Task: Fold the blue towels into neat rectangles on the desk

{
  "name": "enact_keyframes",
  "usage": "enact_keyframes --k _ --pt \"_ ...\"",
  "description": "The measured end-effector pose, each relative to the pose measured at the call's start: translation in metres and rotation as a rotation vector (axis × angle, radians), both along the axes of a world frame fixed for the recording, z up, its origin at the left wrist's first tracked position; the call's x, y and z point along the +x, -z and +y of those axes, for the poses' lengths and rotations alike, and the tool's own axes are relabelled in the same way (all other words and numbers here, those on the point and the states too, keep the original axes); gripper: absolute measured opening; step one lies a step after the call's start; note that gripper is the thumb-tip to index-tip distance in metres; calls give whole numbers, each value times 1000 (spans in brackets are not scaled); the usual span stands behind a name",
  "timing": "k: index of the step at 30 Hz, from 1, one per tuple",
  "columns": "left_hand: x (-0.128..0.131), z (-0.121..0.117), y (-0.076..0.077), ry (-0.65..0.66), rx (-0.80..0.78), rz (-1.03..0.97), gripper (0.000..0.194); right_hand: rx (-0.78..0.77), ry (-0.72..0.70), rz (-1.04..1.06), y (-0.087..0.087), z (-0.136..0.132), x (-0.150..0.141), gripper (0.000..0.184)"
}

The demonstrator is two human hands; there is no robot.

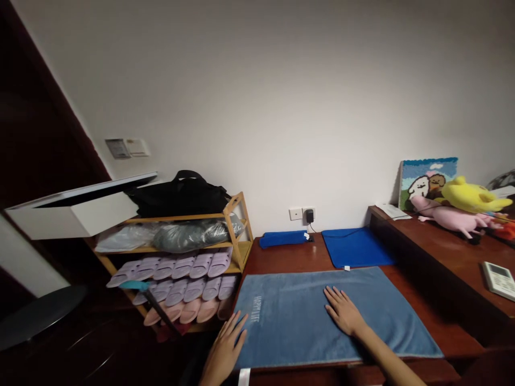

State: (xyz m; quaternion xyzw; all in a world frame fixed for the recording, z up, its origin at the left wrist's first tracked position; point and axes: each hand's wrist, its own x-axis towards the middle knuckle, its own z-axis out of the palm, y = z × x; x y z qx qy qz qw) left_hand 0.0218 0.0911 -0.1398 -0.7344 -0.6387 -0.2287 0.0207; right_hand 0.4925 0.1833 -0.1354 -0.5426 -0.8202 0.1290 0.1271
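Observation:
A grey-blue towel with pale lettering near its left end lies spread on the brown wooden table. My left hand is at the towel's left edge, fingers stretched out and slightly apart, fingertips by the lettering. My right hand rests flat on the towel, right of its middle, with the fingers spread. Neither hand grips anything. A few soft wrinkles show toward the towel's right end. A white tag hangs below its near left corner.
Behind the towel lie a folded blue cloth and a flat blue cloth. A charger sits in the wall socket. Left stands a shoe rack with several slippers; right, a raised surface bears plush toys and a remote.

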Motion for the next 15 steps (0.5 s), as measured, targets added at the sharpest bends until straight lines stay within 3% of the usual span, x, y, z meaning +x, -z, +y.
enact_keyframes --k 3,8,10,12,15 --pt "-2 2 2 2 0 -15 46 -4 92 -33 13 8 49 68" --pt "-4 5 5 -2 13 -38 47 59 350 -77 39 18 182 68" --pt "-4 6 5 -2 15 -34 48 109 375 -44 45 19 221 67" --pt "-5 7 5 -6 20 -29 48 152 353 25 44 23 242 64" --pt "-6 8 2 -16 22 -27 47 138 375 145 30 39 248 62"
